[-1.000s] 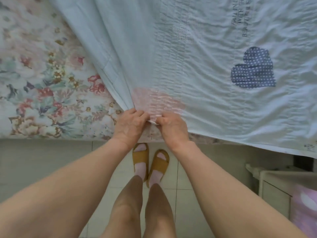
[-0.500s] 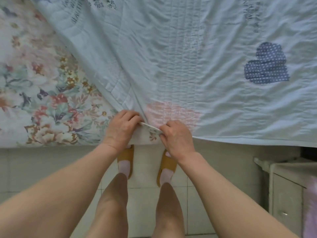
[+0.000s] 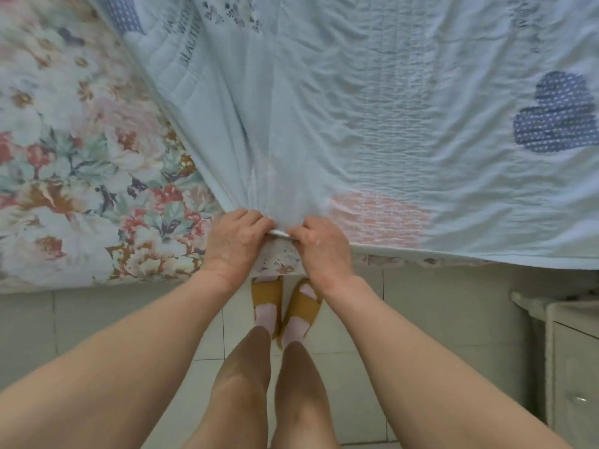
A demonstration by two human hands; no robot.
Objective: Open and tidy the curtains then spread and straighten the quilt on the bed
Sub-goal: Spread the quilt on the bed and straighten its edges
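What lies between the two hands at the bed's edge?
In the head view, a short pinched stretch of the quilt's white hem bridges the left hand and right hand; floral bedsheet shows beneath.

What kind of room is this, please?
Most likely a bedroom in a home. A pale blue quilt lies over a bed with a floral sheet, the floor is tiled, and a white cabinet stands at the right.

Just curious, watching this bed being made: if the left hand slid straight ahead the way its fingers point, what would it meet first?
Probably only the pale blue quilt that the left hand already grips; its gathered folds lie directly ahead.
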